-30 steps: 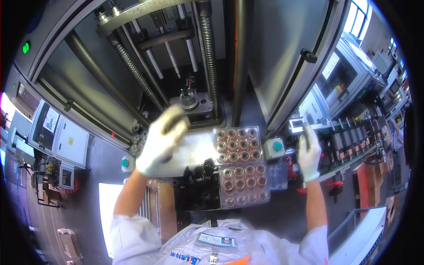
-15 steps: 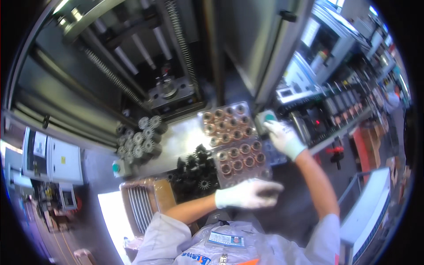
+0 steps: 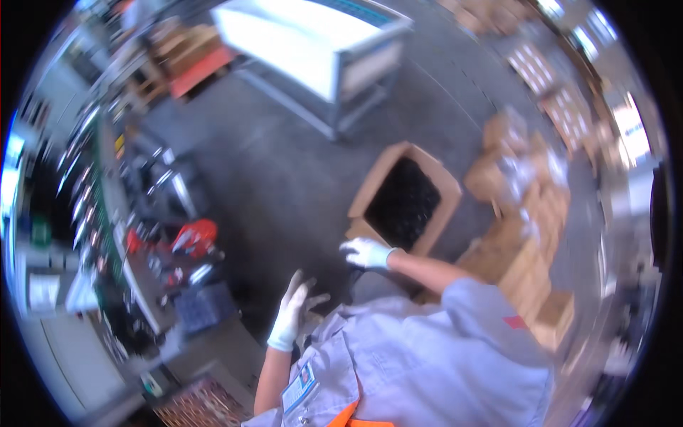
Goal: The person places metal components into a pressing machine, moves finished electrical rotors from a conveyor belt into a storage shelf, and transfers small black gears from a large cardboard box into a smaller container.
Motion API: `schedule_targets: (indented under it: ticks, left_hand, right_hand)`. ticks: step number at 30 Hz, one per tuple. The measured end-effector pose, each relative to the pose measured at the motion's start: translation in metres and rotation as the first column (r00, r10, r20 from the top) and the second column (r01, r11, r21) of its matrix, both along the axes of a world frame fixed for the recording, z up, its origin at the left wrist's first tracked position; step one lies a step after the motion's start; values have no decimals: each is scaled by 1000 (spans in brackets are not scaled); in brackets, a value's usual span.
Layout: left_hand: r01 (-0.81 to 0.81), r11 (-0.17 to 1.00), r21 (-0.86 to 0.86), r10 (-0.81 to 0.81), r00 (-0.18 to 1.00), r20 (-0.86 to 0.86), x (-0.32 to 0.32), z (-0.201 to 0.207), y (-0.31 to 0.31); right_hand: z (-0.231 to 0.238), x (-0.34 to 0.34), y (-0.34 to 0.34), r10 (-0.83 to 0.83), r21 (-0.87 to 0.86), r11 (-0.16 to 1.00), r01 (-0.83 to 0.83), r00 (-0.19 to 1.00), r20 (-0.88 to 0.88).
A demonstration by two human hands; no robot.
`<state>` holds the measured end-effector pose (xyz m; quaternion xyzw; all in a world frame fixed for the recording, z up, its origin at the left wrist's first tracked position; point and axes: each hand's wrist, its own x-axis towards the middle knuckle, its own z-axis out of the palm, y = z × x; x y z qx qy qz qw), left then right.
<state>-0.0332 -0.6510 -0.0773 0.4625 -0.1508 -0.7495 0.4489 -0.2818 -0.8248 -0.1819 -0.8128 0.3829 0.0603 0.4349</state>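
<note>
My left hand (image 3: 290,312), in a white glove, is held up in front of my body. Its fingers are spread and nothing is in them. A white glove also covers my right hand (image 3: 366,253), its fingers stretched out and bare of any object. That hand is by the near edge of an open cardboard box (image 3: 448,213); I cannot tell whether it touches. Inside the box is a heap of black parts (image 3: 404,203), too blurred to make out singly. At the lower left, partly cut off, are trays of copper-coloured ring parts (image 3: 203,404).
Stacked cardboard boxes (image 3: 509,249) line the right side. A white-topped table on a metal frame (image 3: 299,50) stands beyond. To the left are a long machine bench (image 3: 131,263), a red device (image 3: 196,238) and a blue bin (image 3: 205,306). Motion blurs much of it.
My view has swung right, away from the machine and parts trays to the floor and boxes. My right hand has left the green button. My left hand is now raised with spread fingers.
</note>
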Motion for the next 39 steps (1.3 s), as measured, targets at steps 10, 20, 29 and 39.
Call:
schedule_targets:
  ticks: [10, 20, 29, 39]
  left_hand:
    - [494, 812, 312, -457, 869, -188, -207, -138, -248]
    - [509, 626, 591, -561, 820, -112, -313, -427, -336]
    - [425, 509, 749, -837, 41, 546, -342, -627, -371]
    - [426, 612, 667, -651, -208, 730, -384, -659, -342]
  right_hand:
    - [-73, -241, -12, -962, 568, -172, 805, -12, -274]
    - [-275, -292, -44, -930, 153, -181, 971, -119, -348]
    - [-492, -316, -61, -699, 10, -423, 906, -319, -640]
    - [-584, -282, -35, -634, 38, -693, 720, -584, -507]
